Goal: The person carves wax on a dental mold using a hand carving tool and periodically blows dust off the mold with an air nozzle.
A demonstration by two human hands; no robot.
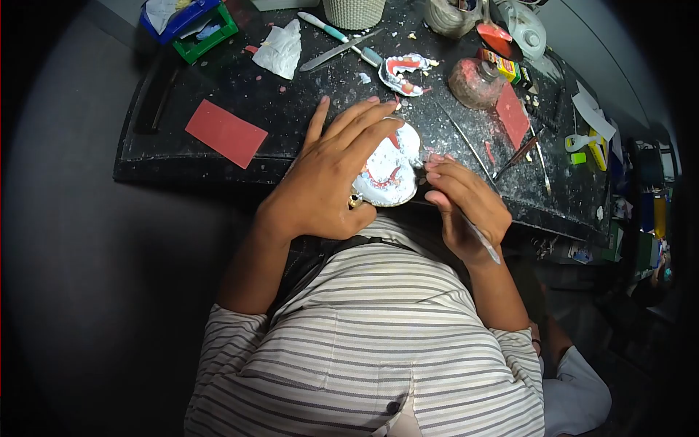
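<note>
Striped shirt fabric (pixel 364 342) is filling the space nearest the viewer, with the person's bare arms reaching forward to a cluttered black bench (pixel 240 95). Just over the bench's near edge, between the two hands, a white cast with red patches (pixel 389 164) is sitting, its longer axis running roughly away from the body. The left hand (pixel 328 171) is clamping it from the left, fingers spreading over its far side and thumb bracing near its close edge. The right hand (pixel 473 207) is pinching a slim tool (pixel 482 239), whose visible end is slanting back toward the body. Its fingertips are hovering just beside the cast's right edge, making it the nearer hand on that side; whether the tool's hidden end is touching, I cannot tell. Beyond, a horseshoe-shaped model (pixel 389 76) is lying near a knife (pixel 341 49).
</note>
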